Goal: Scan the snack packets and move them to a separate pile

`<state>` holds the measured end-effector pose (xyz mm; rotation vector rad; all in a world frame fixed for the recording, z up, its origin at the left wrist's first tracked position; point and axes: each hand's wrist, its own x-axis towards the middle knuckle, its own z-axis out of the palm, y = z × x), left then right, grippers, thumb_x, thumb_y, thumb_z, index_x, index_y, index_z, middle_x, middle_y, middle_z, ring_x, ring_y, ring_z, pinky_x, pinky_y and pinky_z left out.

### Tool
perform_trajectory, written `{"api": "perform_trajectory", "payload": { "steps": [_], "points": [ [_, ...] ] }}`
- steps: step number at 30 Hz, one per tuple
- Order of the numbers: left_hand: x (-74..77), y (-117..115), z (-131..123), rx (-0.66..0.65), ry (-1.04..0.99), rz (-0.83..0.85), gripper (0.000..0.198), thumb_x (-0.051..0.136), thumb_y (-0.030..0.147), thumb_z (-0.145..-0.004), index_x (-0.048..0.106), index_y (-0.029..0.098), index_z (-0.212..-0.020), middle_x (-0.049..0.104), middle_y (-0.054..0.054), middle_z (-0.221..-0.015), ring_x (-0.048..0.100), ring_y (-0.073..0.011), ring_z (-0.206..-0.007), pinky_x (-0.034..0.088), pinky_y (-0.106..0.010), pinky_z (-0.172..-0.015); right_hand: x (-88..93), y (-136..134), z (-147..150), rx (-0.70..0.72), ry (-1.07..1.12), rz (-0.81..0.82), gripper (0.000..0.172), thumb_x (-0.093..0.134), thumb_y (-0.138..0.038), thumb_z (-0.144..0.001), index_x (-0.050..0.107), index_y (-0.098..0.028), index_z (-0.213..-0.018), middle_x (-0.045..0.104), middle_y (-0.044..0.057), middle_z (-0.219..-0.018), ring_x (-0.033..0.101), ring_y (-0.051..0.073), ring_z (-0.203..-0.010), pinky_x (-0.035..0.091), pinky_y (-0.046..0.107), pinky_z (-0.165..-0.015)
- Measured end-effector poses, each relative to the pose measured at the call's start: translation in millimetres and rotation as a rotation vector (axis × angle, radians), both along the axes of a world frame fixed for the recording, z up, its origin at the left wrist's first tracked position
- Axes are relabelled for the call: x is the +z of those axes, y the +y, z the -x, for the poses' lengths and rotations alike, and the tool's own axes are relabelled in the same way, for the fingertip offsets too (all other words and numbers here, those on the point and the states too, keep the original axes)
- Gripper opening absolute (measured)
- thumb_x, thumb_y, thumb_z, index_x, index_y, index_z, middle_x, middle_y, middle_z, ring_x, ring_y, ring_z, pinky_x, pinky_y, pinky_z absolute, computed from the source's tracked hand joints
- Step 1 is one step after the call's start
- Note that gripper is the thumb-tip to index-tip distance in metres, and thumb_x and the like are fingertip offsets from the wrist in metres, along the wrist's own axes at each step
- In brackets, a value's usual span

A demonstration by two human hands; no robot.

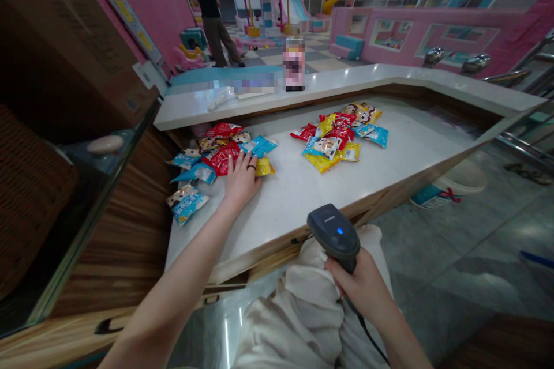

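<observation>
In my right hand is a dark grey barcode scanner, held by its handle above my lap, with a blue light lit on top and a black cable hanging below. My left hand, a ring on one finger, lies with fingers stretched over the left pile of snack packets. Under and beside its fingers are a red packet, a blue packet and a yellow packet. A blue-and-white packet lies at that pile's near edge. Farther right, a second pile has several packets, among them a yellow packet.
The white counter has a raised ledge behind it, bearing a pink blurred item. A cardboard box stands at left. A white bucket is on the floor at right. A person stands in the play area beyond.
</observation>
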<state>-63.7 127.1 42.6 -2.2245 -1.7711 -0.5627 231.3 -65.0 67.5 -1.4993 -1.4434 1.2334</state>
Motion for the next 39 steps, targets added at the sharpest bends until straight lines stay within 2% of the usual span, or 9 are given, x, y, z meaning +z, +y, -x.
{"api": "perform_trajectory", "payload": {
  "steps": [5,15,18,22,26,28,34,36,39],
  "points": [
    [-0.7,-2.4,-1.7,-0.017,0.046,0.012,0.049,0.055,0.024,-0.091,0.055,0.01,-0.138,0.048,-0.016,-0.151,0.031,-0.0332,-0.147,0.001,-0.055,-0.123,3.6,-4.7,1.7,-0.018,0.009,-0.003,0.012,0.062,-0.03,-0.079,0.059,-0.019,-0.082,0.056,-0.005,-0.051,0.056,0.013,-0.04,0.044,0.022,-0.04],
    [0.4,-48.2,-32.7,-0.294,0.032,0.096,0.058,0.043,0.025,-0.099,0.033,0.021,-0.156,0.027,-0.011,-0.164,0.022,-0.0264,-0.152,0.014,-0.052,-0.124,5.0,-9.9,0.6,-0.049,0.02,0.024,0.01,0.061,-0.028,-0.079,0.059,-0.018,-0.081,0.05,-0.007,-0.048,0.049,0.011,-0.038,0.038,0.02,-0.038],
    [-1.3,-65.6,-40.7,-0.384,0.003,0.162,0.056,0.043,0.025,-0.099,0.035,0.02,-0.154,0.035,-0.011,-0.16,0.03,-0.0241,-0.149,0.02,-0.049,-0.123,5.3,-11.3,-0.1,-0.045,0.023,0.031,0.009,0.061,-0.027,-0.081,0.059,-0.018,-0.081,0.05,-0.007,-0.048,0.049,0.011,-0.039,0.038,0.019,-0.039],
    [0.3,-78.8,-47.3,-0.473,-0.076,0.241,0.061,0.052,0.043,-0.097,0.04,0.02,-0.152,0.042,-0.013,-0.156,0.043,-0.026,-0.142,0.034,-0.045,-0.118,5.8,-12.7,-0.9,-0.043,0.025,0.022,0.009,0.062,-0.026,-0.081,0.06,-0.018,-0.082,0.051,-0.007,-0.049,0.05,0.011,-0.04,0.038,0.019,-0.039],
    [5.7,-69.9,-49.0,-0.419,-0.238,0.258,0.046,0.044,0.036,-0.1,0.053,0.021,-0.143,0.058,-0.012,-0.14,0.054,-0.0242,-0.128,0.041,-0.043,-0.111,8.1,-13.2,-0.8,-0.043,0.025,-0.001,0.009,0.062,-0.026,-0.081,0.06,-0.018,-0.082,0.052,-0.007,-0.051,0.05,0.011,-0.041,0.04,0.02,-0.04],
    [8.8,-60.8,-48.9,-0.384,-0.264,0.295,0.049,0.05,0.034,-0.097,0.052,0.019,-0.143,0.061,-0.013,-0.136,0.055,-0.0261,-0.126,0.041,-0.044,-0.109,9.5,-13.4,-0.7,-0.04,0.029,-0.002,0.009,0.062,-0.027,-0.082,0.06,-0.018,-0.082,0.051,-0.007,-0.051,0.05,0.011,-0.041,0.04,0.02,-0.04],
    [22.5,-42.2,-46.7,-0.266,-0.195,0.493,0.065,0.072,0.044,-0.076,0.061,0.015,-0.134,0.069,-0.017,-0.119,0.059,-0.0366,-0.117,0.04,-0.046,-0.104,8.5,-13.7,-0.8,-0.048,0.038,0.017,0.01,0.062,-0.028,-0.083,0.06,-0.018,-0.082,0.051,-0.007,-0.05,0.051,0.012,-0.04,0.04,0.021,-0.04],
    [27.0,-40.1,-45.0,-0.206,-0.263,0.609,0.066,0.081,0.044,-0.065,0.068,0.018,-0.124,0.072,-0.014,-0.112,0.064,-0.0361,-0.106,0.046,-0.041,-0.094,7.4,-13.4,-0.7,-0.046,0.033,0.013,0.01,0.062,-0.028,-0.083,0.06,-0.018,-0.083,0.052,-0.007,-0.052,0.051,0.012,-0.041,0.04,0.021,-0.039],
    [30.0,-41.5,-44.6,-0.199,-0.521,0.782,0.054,0.087,0.04,-0.054,0.074,0.019,-0.102,0.075,-0.008,-0.094,0.069,-0.0304,-0.089,0.051,-0.034,-0.079,6.5,-13.1,-0.3,-0.044,0.026,0.01,0.011,0.062,-0.028,-0.083,0.06,-0.018,-0.083,0.054,-0.006,-0.052,0.052,0.012,-0.041,0.041,0.021,-0.04]
  ]
}}
